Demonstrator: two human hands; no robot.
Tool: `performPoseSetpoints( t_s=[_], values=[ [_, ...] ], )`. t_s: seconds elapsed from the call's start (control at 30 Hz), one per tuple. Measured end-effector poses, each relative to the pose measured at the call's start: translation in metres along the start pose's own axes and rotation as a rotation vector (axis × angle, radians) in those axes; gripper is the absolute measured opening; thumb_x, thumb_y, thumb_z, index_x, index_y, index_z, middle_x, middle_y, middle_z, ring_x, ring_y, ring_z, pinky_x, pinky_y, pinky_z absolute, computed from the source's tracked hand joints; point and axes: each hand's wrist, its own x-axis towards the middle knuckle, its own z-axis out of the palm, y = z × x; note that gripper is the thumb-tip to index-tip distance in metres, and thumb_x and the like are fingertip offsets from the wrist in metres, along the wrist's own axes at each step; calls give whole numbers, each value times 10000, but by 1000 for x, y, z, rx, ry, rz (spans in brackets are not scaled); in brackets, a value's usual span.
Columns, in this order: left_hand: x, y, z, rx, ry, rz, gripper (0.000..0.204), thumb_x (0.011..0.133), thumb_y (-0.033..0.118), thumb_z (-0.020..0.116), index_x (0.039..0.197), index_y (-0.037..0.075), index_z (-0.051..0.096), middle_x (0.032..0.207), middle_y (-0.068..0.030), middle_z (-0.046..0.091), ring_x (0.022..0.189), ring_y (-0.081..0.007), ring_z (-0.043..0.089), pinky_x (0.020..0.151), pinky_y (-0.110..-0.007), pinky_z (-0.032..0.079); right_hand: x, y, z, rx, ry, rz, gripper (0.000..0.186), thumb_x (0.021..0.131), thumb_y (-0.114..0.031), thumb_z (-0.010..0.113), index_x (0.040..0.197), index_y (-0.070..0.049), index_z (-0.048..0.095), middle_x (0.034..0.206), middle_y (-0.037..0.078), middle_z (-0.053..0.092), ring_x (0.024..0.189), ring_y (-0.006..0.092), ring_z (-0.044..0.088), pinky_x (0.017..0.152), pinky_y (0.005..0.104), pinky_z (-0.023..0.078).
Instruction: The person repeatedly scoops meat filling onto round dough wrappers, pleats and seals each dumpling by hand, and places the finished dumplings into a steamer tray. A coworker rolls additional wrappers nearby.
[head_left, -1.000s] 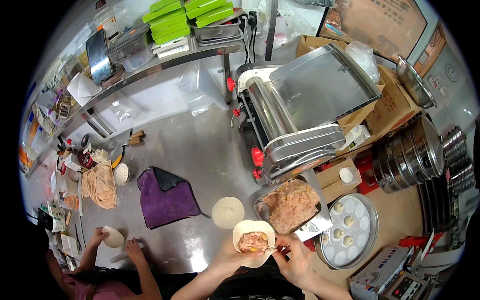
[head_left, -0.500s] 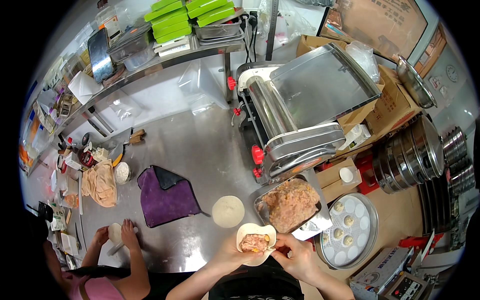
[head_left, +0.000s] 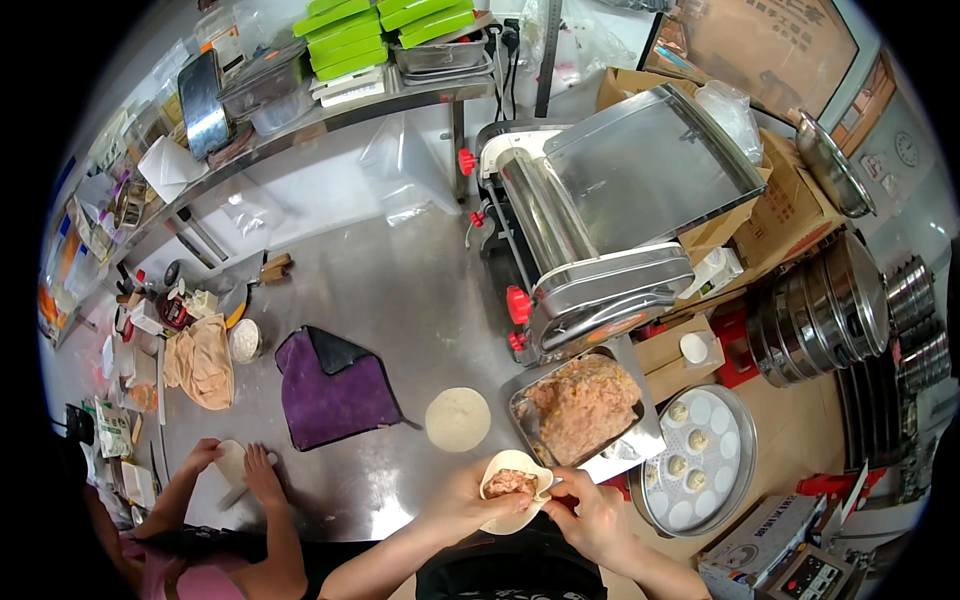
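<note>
Near the front edge of the worktable, my left hand (head_left: pixel 462 508) cups a round dough wrapper (head_left: pixel 512 463) with pinkish meat filling (head_left: pixel 508 482) in its middle. The fingers of my right hand (head_left: pixel 590 512) pinch the right rim of the same wrapper, where the dough is gathered into a fold. My left thumb lies over the filling's near side. Just beyond my hands, a flat dough round (head_left: pixel 457 419) lies on the steel table. To the right of it stands a metal tray of meat filling (head_left: pixel 585 408).
At left, another person's hands (head_left: pixel 262 475) work a wrapper (head_left: pixel 232 462) on the table. A purple cloth (head_left: pixel 335 395) lies mid-table. A dough roller machine (head_left: pixel 590 230) stands at the back right. Lower right, a round steamer tray (head_left: pixel 742 470) holds several filled buns on white paper rounds.
The wrapper's rim has been drawn further together at the right, and less filling shows. My left thumb has come over the filling. The other person's hands have shifted slightly.
</note>
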Motion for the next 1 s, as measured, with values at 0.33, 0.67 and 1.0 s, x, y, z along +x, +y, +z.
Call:
performPoseSetpoints(
  t_s=[0.33,0.67,1.0],
  values=[
    [5,11,-2,46,-98,-44,430,830,64,718,1225,18,555,1086,-49,645,1001,-110,602,893,-277,481,-10,13,2,-145,-57,-121,254,751,-39,741,974,-28,619,749,89,632,575,247,640,492,324,509],
    [7,12,-7,26,-208,-57,385,889,120,661,1242,19,544,1085,-27,614,992,-94,564,874,-250,451,-13,22,-2,-184,-108,-305,242,754,-12,726,975,-1,627,795,105,651,581,274,642,498,322,511],
    [9,16,-2,218,-219,46,389,901,176,658,1247,35,550,1066,-32,614,984,-103,567,877,-267,449,-12,16,-3,-110,-61,-234,289,770,20,725,1027,18,593,775,131,657,599,276,654,511,337,515]
  ],
)
